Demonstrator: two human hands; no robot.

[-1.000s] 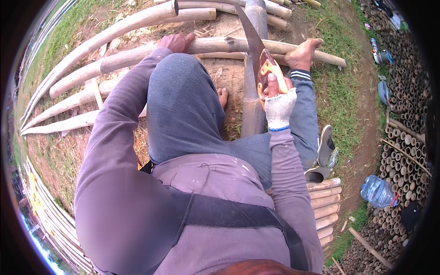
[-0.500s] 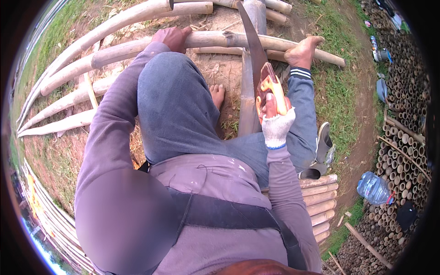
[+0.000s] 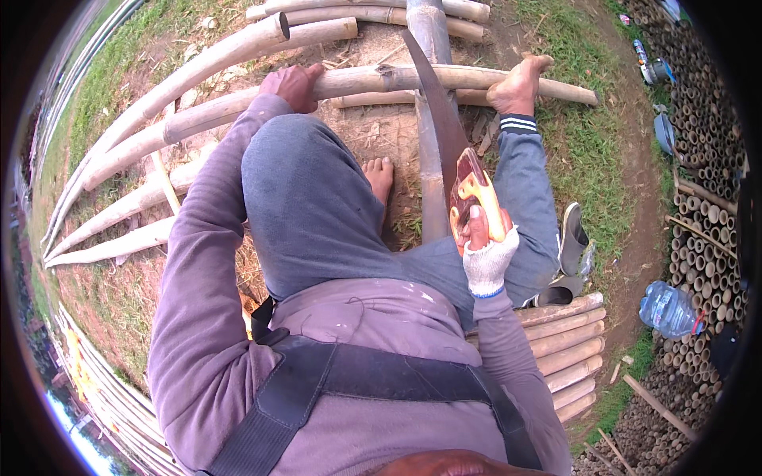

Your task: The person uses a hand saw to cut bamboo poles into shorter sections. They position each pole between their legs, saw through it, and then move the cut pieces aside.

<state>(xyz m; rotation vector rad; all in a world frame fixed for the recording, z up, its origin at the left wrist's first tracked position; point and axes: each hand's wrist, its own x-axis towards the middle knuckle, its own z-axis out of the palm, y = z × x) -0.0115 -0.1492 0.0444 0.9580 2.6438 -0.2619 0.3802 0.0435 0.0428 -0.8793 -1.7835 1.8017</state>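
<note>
My right hand, in a white fingerless glove, is closed around the orange and brown handle of a handsaw. Its dark blade points away from me and crosses a long bamboo pole; I cannot tell how deep it cuts. My left hand, bare, grips that pole left of the blade. The pole lies across a thicker greyish bamboo beam. My foot rests on the pole near its right end.
More bamboo poles lie at the left and far side. Short bamboo pieces form a slatted seat under me. Stacked cut bamboo, a clear plastic bottle and shoes are at the right.
The saw and my right hand have drawn back toward me, the blade still crossing the pole. My left hand keeps its grip. The whole view has shifted slightly.
</note>
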